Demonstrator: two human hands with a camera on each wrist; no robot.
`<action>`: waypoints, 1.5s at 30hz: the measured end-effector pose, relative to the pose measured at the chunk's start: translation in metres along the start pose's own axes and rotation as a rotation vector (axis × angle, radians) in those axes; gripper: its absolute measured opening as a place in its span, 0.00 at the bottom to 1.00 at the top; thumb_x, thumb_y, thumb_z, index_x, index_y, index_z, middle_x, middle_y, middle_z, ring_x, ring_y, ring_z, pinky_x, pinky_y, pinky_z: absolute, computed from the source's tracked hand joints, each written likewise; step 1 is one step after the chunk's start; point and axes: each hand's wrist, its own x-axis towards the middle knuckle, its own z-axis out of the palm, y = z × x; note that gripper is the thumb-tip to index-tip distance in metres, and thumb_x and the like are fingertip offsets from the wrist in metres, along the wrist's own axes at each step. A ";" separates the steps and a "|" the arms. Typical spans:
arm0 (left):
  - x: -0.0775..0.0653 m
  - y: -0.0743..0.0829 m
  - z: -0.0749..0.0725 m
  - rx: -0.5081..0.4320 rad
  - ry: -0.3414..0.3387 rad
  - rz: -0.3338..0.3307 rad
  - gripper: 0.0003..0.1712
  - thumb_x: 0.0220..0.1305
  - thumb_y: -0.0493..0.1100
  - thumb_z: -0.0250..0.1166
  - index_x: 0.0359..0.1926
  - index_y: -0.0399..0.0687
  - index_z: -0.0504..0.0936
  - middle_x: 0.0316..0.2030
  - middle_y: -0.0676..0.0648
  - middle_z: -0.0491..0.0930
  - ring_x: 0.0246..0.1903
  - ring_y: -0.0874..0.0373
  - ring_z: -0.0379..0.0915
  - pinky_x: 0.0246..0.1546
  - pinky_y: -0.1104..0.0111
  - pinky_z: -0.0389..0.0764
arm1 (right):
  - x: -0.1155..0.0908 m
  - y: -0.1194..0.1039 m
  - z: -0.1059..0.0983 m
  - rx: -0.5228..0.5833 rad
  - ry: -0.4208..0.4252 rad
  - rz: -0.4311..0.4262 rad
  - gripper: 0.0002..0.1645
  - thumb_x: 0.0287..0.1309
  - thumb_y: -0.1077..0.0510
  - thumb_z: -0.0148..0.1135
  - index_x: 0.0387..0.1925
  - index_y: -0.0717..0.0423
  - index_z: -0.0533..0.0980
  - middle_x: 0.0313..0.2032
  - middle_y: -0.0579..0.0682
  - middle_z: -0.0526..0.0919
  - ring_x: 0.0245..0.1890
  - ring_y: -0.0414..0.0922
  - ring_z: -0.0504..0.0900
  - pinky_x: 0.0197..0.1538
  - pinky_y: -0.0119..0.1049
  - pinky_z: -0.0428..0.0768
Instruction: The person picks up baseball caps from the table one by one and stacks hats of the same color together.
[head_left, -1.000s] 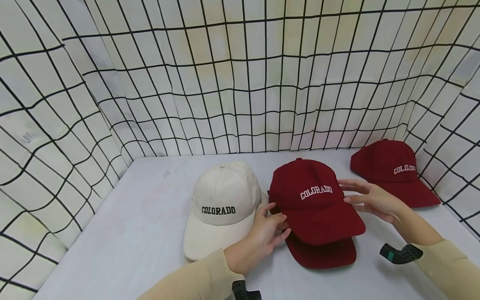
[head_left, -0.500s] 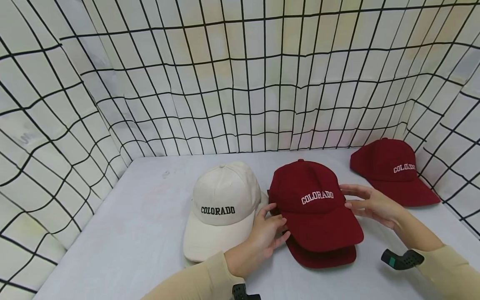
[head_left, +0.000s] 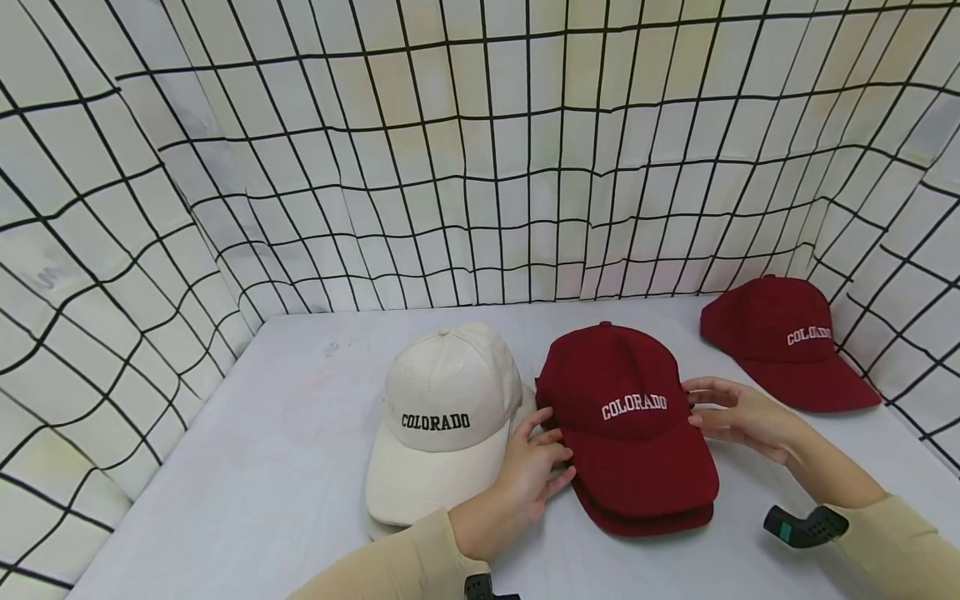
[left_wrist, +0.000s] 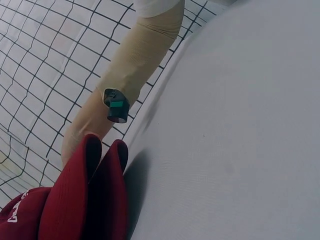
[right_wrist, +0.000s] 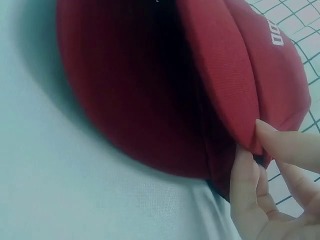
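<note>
A red baseball cap [head_left: 630, 442] lettered COLORADO sits over a second red cap [head_left: 652, 523], whose brim shows below it. The right wrist view has the upper brim [right_wrist: 220, 70] tilted above the lower brim [right_wrist: 110, 100], a dark gap between. My left hand [head_left: 521, 479] grips the upper cap's left side at the brim; its fingers are out of the left wrist view. At the opposite side my right hand [head_left: 742, 417] pinches the upper cap's brim corner, thumb above and finger beneath.
Left of my left hand rests a cream cap [head_left: 442, 417], with another pale edge under it. A third red cap [head_left: 780, 342] lies at the back right. White walls with black netting [head_left: 480, 167] enclose the white table [head_left: 255, 467].
The upper red cap has come down and its brim now nearly covers the lower one. My right hand has lowered slightly with it; the left hand has barely moved.
</note>
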 end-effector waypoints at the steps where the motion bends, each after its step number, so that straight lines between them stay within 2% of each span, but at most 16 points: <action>1: 0.000 0.000 0.000 0.001 -0.002 0.001 0.40 0.57 0.22 0.56 0.71 0.44 0.65 0.45 0.48 0.73 0.32 0.59 0.72 0.36 0.67 0.80 | 0.000 0.000 0.000 -0.002 -0.005 -0.001 0.22 0.69 0.64 0.61 0.61 0.45 0.74 0.57 0.53 0.72 0.52 0.41 0.79 0.54 0.39 0.83; 11: 0.001 0.000 0.000 0.004 -0.020 0.012 0.41 0.57 0.23 0.54 0.74 0.41 0.64 0.46 0.48 0.71 0.33 0.59 0.71 0.40 0.62 0.80 | 0.001 -0.005 -0.005 -0.019 -0.086 -0.022 0.20 0.69 0.65 0.60 0.55 0.41 0.73 0.49 0.50 0.79 0.47 0.43 0.83 0.51 0.39 0.84; 18: 0.000 0.001 0.002 0.016 -0.024 0.012 0.40 0.57 0.25 0.53 0.73 0.39 0.65 0.47 0.48 0.71 0.37 0.58 0.70 0.43 0.58 0.79 | 0.001 -0.005 -0.007 -0.071 -0.090 -0.014 0.20 0.69 0.65 0.61 0.55 0.40 0.72 0.46 0.53 0.77 0.45 0.45 0.82 0.50 0.40 0.84; 25: 0.000 0.003 0.002 0.042 -0.016 0.007 0.38 0.58 0.28 0.52 0.72 0.36 0.66 0.51 0.44 0.70 0.39 0.57 0.68 0.48 0.52 0.77 | 0.003 -0.003 -0.008 -0.088 -0.117 0.009 0.21 0.69 0.65 0.61 0.57 0.45 0.69 0.47 0.54 0.76 0.46 0.46 0.82 0.51 0.41 0.84; 34: -0.003 0.003 0.001 0.055 -0.027 -0.015 0.38 0.59 0.30 0.52 0.73 0.33 0.64 0.61 0.36 0.68 0.48 0.50 0.68 0.57 0.44 0.74 | 0.002 0.000 -0.008 -0.083 -0.186 0.037 0.23 0.68 0.66 0.61 0.58 0.48 0.65 0.45 0.53 0.75 0.45 0.46 0.83 0.50 0.42 0.85; 41: -0.003 0.005 0.001 0.058 -0.062 -0.015 0.40 0.57 0.30 0.53 0.74 0.31 0.62 0.64 0.35 0.66 0.51 0.49 0.67 0.60 0.46 0.71 | 0.003 0.003 -0.009 -0.081 -0.226 0.028 0.22 0.68 0.68 0.61 0.57 0.49 0.65 0.42 0.53 0.75 0.44 0.45 0.83 0.48 0.43 0.85; 45: -0.002 0.004 0.000 0.073 -0.073 -0.006 0.40 0.57 0.30 0.52 0.74 0.29 0.62 0.63 0.34 0.67 0.47 0.51 0.68 0.59 0.49 0.71 | 0.003 0.002 -0.007 -0.094 -0.230 0.031 0.22 0.68 0.68 0.61 0.57 0.50 0.64 0.43 0.53 0.76 0.44 0.45 0.83 0.48 0.43 0.85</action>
